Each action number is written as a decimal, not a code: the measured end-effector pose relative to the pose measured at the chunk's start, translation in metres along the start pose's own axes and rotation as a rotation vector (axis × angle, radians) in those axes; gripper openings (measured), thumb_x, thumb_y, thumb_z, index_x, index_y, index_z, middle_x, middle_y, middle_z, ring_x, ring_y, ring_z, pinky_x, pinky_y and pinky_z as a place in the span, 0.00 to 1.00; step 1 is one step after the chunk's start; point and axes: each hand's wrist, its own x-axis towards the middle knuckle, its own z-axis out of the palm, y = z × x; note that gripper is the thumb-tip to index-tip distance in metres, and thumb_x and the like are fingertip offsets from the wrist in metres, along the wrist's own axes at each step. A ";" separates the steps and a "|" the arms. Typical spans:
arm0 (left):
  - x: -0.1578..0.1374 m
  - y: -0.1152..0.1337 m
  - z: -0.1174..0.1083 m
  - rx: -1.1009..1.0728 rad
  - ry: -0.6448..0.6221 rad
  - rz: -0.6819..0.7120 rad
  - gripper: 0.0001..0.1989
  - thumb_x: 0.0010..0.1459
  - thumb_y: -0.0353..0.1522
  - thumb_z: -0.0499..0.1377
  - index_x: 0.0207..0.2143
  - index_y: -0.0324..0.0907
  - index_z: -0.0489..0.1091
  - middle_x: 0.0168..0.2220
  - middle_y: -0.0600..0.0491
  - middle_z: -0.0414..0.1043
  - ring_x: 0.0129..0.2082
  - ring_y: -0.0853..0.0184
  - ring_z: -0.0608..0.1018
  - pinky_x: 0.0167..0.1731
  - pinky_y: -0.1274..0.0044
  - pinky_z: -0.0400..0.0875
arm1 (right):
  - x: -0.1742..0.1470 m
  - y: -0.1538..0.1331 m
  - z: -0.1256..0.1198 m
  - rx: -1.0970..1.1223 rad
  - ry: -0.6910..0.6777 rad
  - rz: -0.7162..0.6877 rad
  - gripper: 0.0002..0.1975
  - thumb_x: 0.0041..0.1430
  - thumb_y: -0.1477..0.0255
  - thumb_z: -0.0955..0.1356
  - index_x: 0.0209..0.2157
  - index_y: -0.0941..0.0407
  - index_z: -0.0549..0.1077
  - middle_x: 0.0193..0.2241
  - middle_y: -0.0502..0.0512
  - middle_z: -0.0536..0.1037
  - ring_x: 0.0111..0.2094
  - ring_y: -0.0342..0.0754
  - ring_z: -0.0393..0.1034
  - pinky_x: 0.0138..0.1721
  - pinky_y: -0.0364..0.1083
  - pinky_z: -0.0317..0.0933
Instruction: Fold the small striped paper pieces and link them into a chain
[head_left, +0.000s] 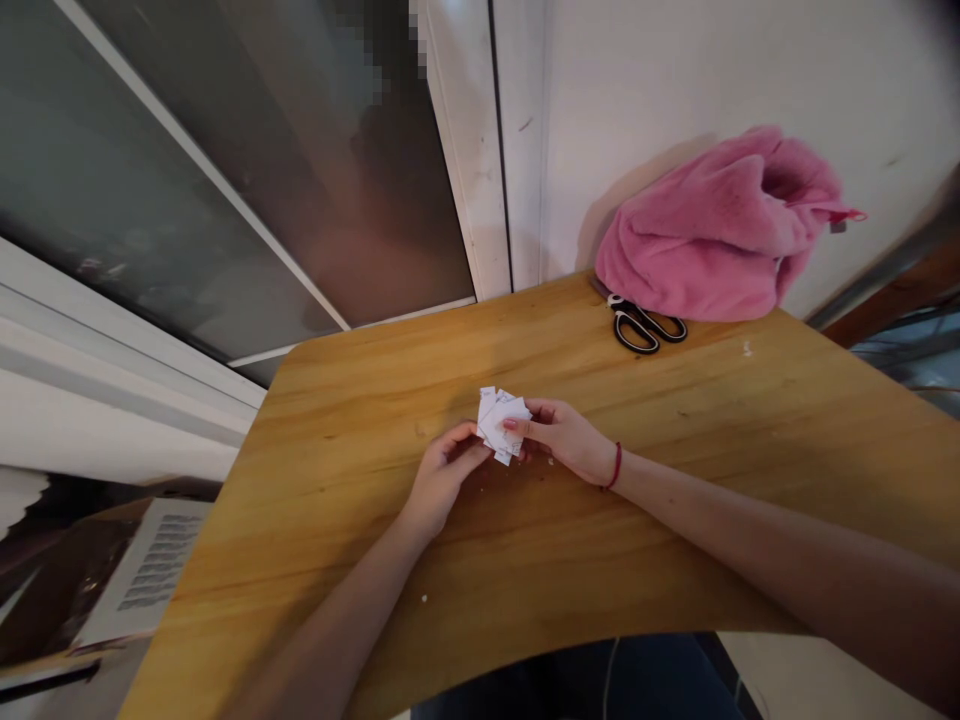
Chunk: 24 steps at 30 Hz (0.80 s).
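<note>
A small bunch of overlapping white paper pieces (501, 422), with faint dark marks on some, is held above the middle of the wooden table. My right hand (566, 435) grips the bunch from the right, thumb flat across the top sheet and fingers beneath. From the left, my left hand (444, 475) pinches the bunch's lower left edge between thumb and fingers. A red cord circles my right wrist.
Black-handled scissors (646, 328) lie on the wooden table (360, 440), partly under a pink plush bundle (705, 235) by the wall. Tiny paper scraps dot the tabletop. A glazed door (300, 150) stands behind; a box with printed paper (154, 565) is at left.
</note>
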 end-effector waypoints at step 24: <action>0.012 0.002 -0.020 0.065 0.406 0.155 0.09 0.47 0.36 0.62 0.29 0.40 0.72 0.27 0.55 0.70 0.27 0.73 0.69 0.27 0.82 0.67 | -0.004 -0.003 0.005 -0.195 0.011 -0.052 0.16 0.46 0.62 0.70 0.30 0.61 0.69 0.24 0.52 0.72 0.20 0.38 0.65 0.21 0.38 0.57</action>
